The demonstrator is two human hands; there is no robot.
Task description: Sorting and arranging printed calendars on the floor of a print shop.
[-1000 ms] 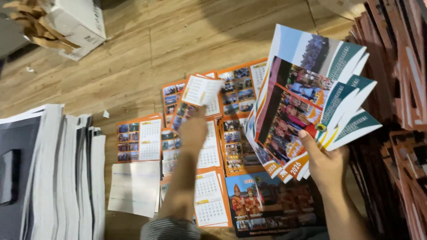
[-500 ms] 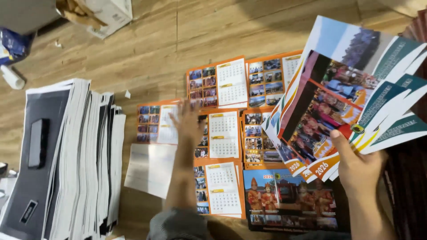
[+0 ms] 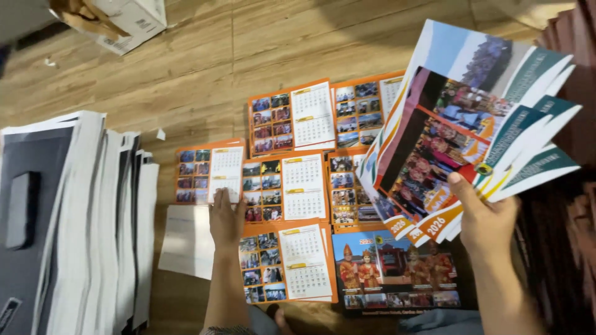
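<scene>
Since the earlier frames, the left hand [image 3: 225,218] has come down from the upper calendar sheets and now lies flat on the wooden floor [image 3: 205,68] layout. Its fingers are spread and pinch nothing. The fingertips touch the lower edge of the left calendar sheet [image 3: 208,174], and the palm rests at the seam between that sheet, the middle calendar sheet [image 3: 284,188] and a plain white sheet [image 3: 186,239] below.

The right hand [image 3: 483,218] holds a fanned stack of printed sheets [image 3: 462,124] raised above the right side of the layout. The thumb presses on the front of the fan at its lower edge. The remaining fingers are behind the sheets and cannot be seen. The fan has shifted slightly lower and to the left in the view compared with 0.5 s ago.

Orange-bordered calendar sheets lie face up on the floor in a loose grid:
- 2 upper sheets [image 3: 292,118] side by side, the right one partly covered by the fan.
- 3 sheets in the middle row, the right one partly under the fan.
- 1 lower sheet [image 3: 287,263] just right of the left forearm.
- 1 dark cover sheet [image 3: 397,270] with a photo of 2 figures, touching the lower sheet on its right.

A tall pile of white paper stacks [image 3: 93,217] stands along the left edge of the floor area, with a dark sheet on its top. A cardboard box [image 3: 124,18] sits at the upper left corner. Dark red stacked items [image 3: 568,248] line the right edge.
</scene>
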